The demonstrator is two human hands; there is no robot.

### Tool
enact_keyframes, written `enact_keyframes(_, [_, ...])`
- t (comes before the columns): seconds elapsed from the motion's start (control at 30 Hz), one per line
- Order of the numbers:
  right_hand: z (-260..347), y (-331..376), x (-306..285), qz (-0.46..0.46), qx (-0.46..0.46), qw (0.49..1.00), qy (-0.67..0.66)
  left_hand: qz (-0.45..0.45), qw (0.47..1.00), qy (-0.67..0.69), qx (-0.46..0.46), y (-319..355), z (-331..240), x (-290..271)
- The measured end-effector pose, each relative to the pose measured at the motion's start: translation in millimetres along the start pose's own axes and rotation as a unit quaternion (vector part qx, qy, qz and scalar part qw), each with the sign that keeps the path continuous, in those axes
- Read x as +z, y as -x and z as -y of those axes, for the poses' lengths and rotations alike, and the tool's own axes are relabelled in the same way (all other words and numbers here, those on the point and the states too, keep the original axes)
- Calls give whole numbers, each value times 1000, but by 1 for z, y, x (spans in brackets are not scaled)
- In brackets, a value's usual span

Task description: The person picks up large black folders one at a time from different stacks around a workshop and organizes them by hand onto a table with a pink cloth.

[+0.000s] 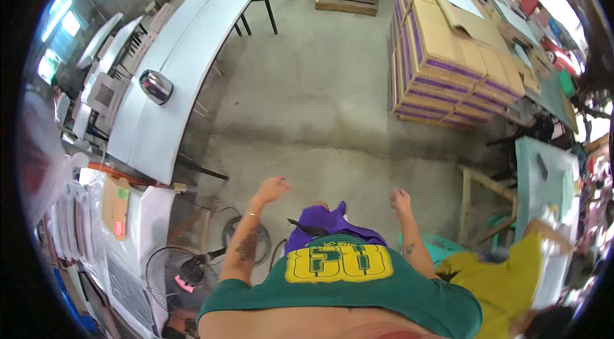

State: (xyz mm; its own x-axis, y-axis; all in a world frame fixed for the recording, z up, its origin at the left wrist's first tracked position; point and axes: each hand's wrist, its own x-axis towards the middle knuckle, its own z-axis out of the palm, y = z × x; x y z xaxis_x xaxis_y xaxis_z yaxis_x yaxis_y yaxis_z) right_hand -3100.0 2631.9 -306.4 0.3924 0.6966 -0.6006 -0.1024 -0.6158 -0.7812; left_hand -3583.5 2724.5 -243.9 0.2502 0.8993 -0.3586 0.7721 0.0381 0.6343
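Observation:
My left hand [275,188] hangs in front of me at the left, over the bare concrete floor. Its fingers are apart and nothing is in them; a thin bracelet circles the wrist. On the right, my right hand [401,199] is held at about the same height with its fingers curled in, and nothing shows in it. Neither hand touches anything. Between my arms, below a green shirt [345,297] with yellow print, is a bunched purple cloth [329,219] at my waist.
A long white table [169,51] with an electric kettle [156,86] runs along the left. A standing fan [185,275] is close by my left arm. Stacked cardboard boxes [441,51] stand far right. Beside me at the right is a person in a yellow shirt [505,278].

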Motion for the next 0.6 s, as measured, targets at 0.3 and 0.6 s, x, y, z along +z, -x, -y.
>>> enact_keyframes(0.3, [242, -331, 136, 56, -19, 992, -112, -79, 975, 79, -194, -349, 90, -148])
enact_keyframes(0.6, [333, -506, 166, -64, 227, 966, -106, -143, 976, 157, -56, -820, -87, -280])
